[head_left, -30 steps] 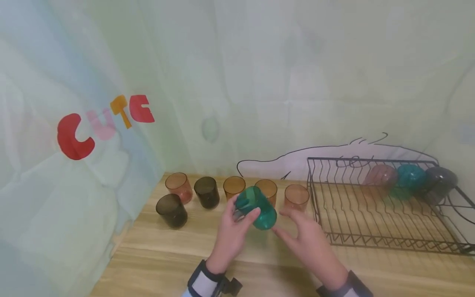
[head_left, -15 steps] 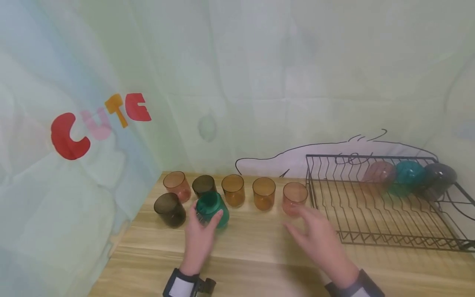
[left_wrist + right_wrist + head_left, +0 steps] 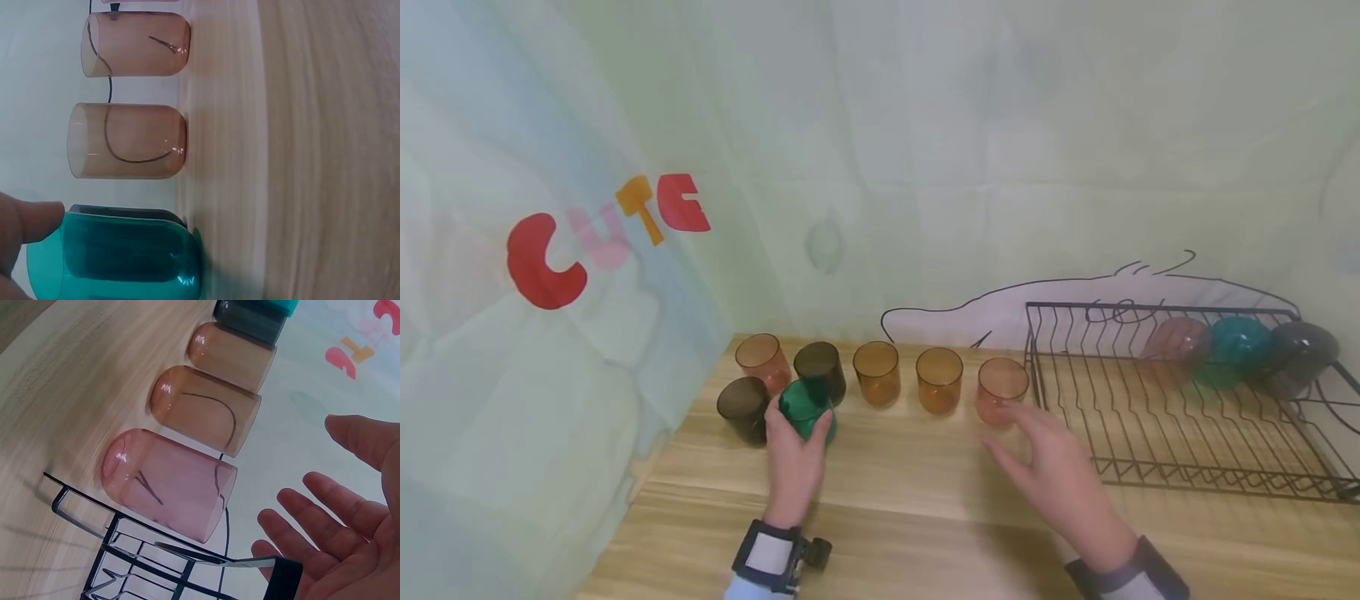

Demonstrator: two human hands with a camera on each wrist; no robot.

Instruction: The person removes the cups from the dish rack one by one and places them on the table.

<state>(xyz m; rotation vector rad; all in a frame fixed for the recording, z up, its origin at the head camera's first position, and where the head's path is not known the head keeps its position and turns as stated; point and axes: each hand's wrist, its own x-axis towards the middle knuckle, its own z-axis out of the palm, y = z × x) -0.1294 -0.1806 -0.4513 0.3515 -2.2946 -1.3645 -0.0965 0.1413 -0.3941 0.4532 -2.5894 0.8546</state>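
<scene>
My left hand (image 3: 793, 467) holds a teal glass (image 3: 808, 411) near its rim, thumb on one side and fingers on the other. In the left wrist view the teal glass (image 3: 131, 259) stands upright at the wooden surface, with the thumb (image 3: 40, 220) at its rim. A dark grey glass (image 3: 822, 371) stands right behind it, and another dark glass (image 3: 745, 408) is at its left. My right hand (image 3: 1056, 467) hovers with spread fingers in front of a pink glass (image 3: 1002, 387). In the right wrist view this hand (image 3: 350, 534) holds nothing.
Two amber glasses (image 3: 877, 375) stand in the back row, and a pink glass (image 3: 763, 362) at its left end. At right, a black wire dish rack (image 3: 1150, 467) holds pink, teal (image 3: 1240, 342) and dark glasses upside down. A printed curtain (image 3: 925, 167) hangs behind the table.
My left hand has carried the teal glass leftward and down, from tilted in mid-air to upright in front of the dark glass. My right hand has drawn away from it to the right.
</scene>
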